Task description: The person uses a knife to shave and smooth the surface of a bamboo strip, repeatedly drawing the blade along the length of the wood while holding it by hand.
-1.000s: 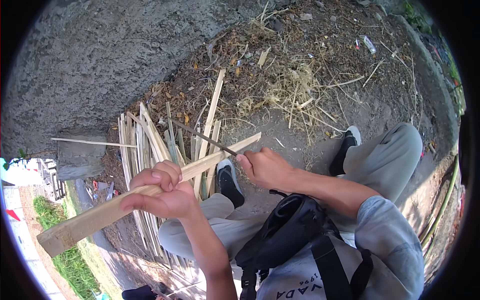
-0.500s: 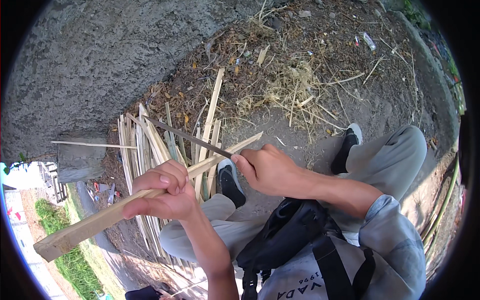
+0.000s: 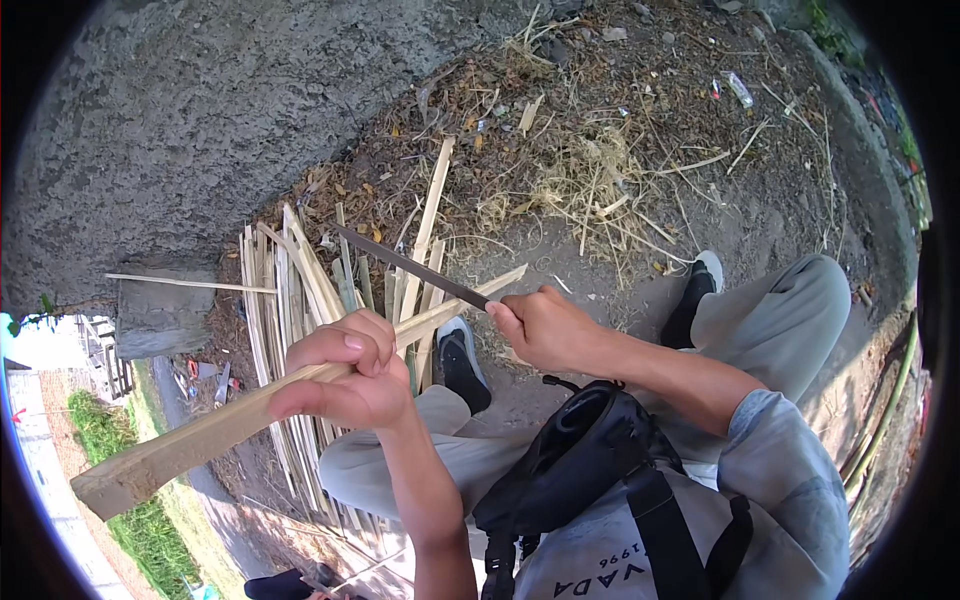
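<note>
My left hand (image 3: 352, 378) is closed around a pale length of split bamboo (image 3: 190, 440). Its thick end juts out at the lower left, and it tapers to a point beyond my right hand. A long, narrow, dark-bladed knife (image 3: 405, 264) is in my right hand (image 3: 550, 330), the handle hidden in my fist. The blade slants to the upper left and crosses the bamboo near its tapered end; whether the edge bites into it I cannot tell. Behind both hands lies a pile of long split strips (image 3: 268, 310) on the ground.
My legs and shoes (image 3: 462, 368) flank the work, and a black waist bag (image 3: 570, 455) rests at my lap. A rough grey wall (image 3: 200, 130) rises at upper left. Thin shavings (image 3: 600, 170) litter the dirt ahead. Scissors (image 3: 223, 385) lie at the left.
My right hand and the knife have moved a little to the right, along toward the bamboo's tapered end. My left hand has shifted slightly right and up, still gripping the bamboo.
</note>
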### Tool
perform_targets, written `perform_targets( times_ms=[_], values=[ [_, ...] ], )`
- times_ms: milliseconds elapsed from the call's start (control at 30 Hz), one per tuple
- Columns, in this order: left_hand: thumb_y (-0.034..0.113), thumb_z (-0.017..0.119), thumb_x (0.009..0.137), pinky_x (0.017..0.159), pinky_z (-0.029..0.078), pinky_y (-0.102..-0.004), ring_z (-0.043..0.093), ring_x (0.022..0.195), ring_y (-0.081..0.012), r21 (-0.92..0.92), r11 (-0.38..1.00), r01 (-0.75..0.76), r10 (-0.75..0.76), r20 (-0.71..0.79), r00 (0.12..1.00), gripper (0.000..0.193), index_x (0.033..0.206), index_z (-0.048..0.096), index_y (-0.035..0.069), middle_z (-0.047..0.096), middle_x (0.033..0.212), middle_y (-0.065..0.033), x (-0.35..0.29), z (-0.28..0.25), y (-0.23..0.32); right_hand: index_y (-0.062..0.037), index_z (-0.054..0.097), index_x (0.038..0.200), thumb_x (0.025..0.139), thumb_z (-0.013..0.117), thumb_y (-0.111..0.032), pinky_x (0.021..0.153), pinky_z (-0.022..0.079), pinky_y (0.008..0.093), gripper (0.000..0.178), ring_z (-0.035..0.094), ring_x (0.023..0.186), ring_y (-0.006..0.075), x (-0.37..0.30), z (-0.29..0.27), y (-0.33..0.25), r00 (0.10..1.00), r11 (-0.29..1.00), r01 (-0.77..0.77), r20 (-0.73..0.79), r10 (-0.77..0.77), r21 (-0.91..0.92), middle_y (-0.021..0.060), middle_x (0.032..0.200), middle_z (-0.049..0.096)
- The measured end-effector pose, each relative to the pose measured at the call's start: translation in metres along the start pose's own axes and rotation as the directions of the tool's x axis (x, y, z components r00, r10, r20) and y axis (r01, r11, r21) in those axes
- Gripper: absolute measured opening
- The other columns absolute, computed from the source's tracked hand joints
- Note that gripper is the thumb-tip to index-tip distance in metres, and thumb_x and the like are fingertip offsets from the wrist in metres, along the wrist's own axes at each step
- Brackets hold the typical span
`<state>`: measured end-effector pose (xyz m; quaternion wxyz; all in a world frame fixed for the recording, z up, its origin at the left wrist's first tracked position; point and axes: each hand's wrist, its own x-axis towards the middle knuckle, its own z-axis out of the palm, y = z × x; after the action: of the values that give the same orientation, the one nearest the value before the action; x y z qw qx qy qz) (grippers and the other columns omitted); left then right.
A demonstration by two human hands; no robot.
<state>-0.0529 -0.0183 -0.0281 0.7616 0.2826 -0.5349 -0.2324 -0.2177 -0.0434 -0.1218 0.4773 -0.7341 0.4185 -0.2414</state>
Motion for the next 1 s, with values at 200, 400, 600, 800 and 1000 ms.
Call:
perform_targets(
  times_ms=[200, 400, 600, 800, 1000],
  values=[
    [0.068, 0.025, 0.087, 0.034, 0.022, -0.0224, 0.028, 0.035, -0.0093, 0.018, 0.999, 0.038, -0.037, -0.075, 0.997, 0.073, 0.073, 0.052, 0.002, 0.031, 0.044, 0.0008, -0.002, 0.017, -0.008, 0.003, 0.059, 0.071, 0.094, 0.046, -0.023, 0.054, 0.041, 0.0473, 0.037, 0.053, 0.051, 0.0416, 0.003, -0.023, -0.024, 0.999, 1.0, 0.006, -0.038, -0.006, 0.008, 0.0212, 0.052, 0.05],
    [0.069, 0.025, 0.087, 0.034, 0.022, -0.0223, 0.027, 0.034, -0.0091, 0.039, 0.999, 0.038, -0.036, -0.032, 0.999, 0.073, 0.075, 0.052, 0.003, 0.03, 0.043, 0.0013, 0.004, 0.001, -0.006, 0.003, 0.059, 0.074, 0.094, 0.046, -0.022, 0.048, 0.04, 0.0468, 0.035, 0.053, 0.048, 0.0405, -0.001, -0.058, -0.056, 0.986, 0.996, 0.03, -0.163, -0.016, 0.081, 0.0219, 0.05, 0.048],
    [0.067, 0.025, 0.088, 0.034, 0.018, -0.022, 0.024, 0.033, -0.0088, 0.014, 1.0, 0.019, -0.019, -0.043, 0.999, 0.07, 0.075, 0.051, 0.004, 0.028, 0.042, 0.0013, 0.005, 0.007, -0.006, 0.0005, 0.06, 0.073, 0.092, 0.049, -0.025, 0.053, 0.046, 0.0461, 0.034, 0.056, 0.051, 0.0408, -0.008, 0.006, 0.027, 0.976, 0.945, 0.072, -0.17, -0.132, -0.32, 0.0215, 0.051, 0.053],
    [0.066, 0.023, 0.089, 0.034, 0.017, -0.0224, 0.023, 0.033, -0.0091, 0.037, 0.999, 0.039, -0.034, -0.129, 0.991, 0.068, 0.073, 0.049, 0.005, 0.03, 0.045, 0.0005, 0.007, -0.001, -0.006, 0.0004, 0.061, 0.077, 0.096, 0.04, -0.034, 0.057, 0.047, 0.0397, 0.044, 0.059, 0.05, 0.0282, 0.001, -0.01, 0.02, 0.924, 0.936, -0.351, 0.159, 0.349, -0.013, 0.0138, 0.051, 0.053],
    [0.066, 0.022, 0.089, 0.034, 0.019, -0.0219, 0.025, 0.033, -0.0095, 0.023, 0.999, 0.029, -0.028, -0.07, 0.997, 0.07, 0.071, 0.051, 0.004, 0.031, 0.045, 0.0011, 0.006, -0.002, -0.005, -0.0004, 0.062, 0.078, 0.099, 0.033, -0.036, 0.051, 0.041, 0.0365, 0.049, 0.048, 0.044, 0.0155, 0.002, -0.019, -0.015, 0.989, 0.963, -0.139, -0.02, 0.148, 0.229, 0.0032, 0.049, 0.045]
  ],
)
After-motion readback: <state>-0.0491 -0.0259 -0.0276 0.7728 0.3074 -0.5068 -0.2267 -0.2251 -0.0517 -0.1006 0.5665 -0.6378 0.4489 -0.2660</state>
